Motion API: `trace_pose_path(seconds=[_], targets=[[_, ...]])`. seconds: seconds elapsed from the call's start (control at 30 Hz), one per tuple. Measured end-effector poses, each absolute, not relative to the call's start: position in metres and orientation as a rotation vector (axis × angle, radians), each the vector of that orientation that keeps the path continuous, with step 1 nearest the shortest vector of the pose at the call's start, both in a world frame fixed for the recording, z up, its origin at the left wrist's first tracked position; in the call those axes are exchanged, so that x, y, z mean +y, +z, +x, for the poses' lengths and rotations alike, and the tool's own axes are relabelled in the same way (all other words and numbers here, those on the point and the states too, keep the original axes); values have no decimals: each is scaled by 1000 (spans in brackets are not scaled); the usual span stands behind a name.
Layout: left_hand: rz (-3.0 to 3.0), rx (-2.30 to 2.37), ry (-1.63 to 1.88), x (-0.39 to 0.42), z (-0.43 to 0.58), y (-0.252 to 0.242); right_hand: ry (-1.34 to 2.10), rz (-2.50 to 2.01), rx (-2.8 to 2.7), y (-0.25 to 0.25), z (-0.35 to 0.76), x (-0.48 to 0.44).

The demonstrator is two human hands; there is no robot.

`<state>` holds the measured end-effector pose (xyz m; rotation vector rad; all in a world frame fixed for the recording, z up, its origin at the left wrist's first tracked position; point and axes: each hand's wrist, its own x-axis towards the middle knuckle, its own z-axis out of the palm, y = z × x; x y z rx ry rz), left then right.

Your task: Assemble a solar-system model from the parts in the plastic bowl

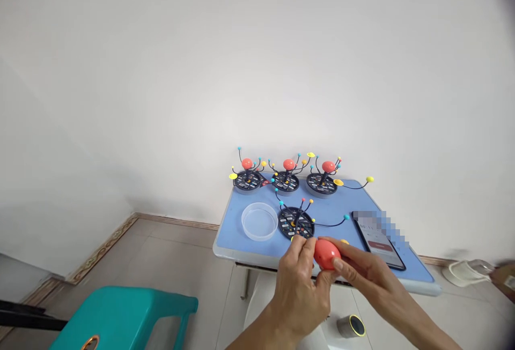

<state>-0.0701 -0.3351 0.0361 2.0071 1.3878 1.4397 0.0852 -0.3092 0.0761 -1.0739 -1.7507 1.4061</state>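
Near the front edge of the table, a red plastic ball (327, 254) with small dark holes is between my hands. My left hand (300, 280) is closed on the ball's left side, its thumb below. My right hand (364, 272) grips the right side, with the thumb on the front. Just beyond them stands a solar system model (296, 222): a round black base with curved black arms tipped by small coloured balls. My left fingers hide the base's front edge. Left of it lies a clear round plastic dish (259, 222).
Three similar models with red balls, the left (247, 179), middle (285, 181) and right (322, 182), line the back of the blue table (233, 240) by the wall. A phone (378, 242) lies right. A teal stool (116, 312) and a dark cylinder (351, 327) are lower down.
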Motion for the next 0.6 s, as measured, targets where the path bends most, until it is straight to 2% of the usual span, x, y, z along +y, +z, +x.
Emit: trace_pose_path(seconds=[0.27,0.47,0.6], targets=[[1778,1311,1509,-307,-75,28,1316,-1191,-1848,91,70,-281],[1557,1362,1665,-288,-108,8,1033,-1312,-1966,97,77,-232],[1684,1451,1495,-274,-120,-8,920,-1386,-2086,96,78,-207]])
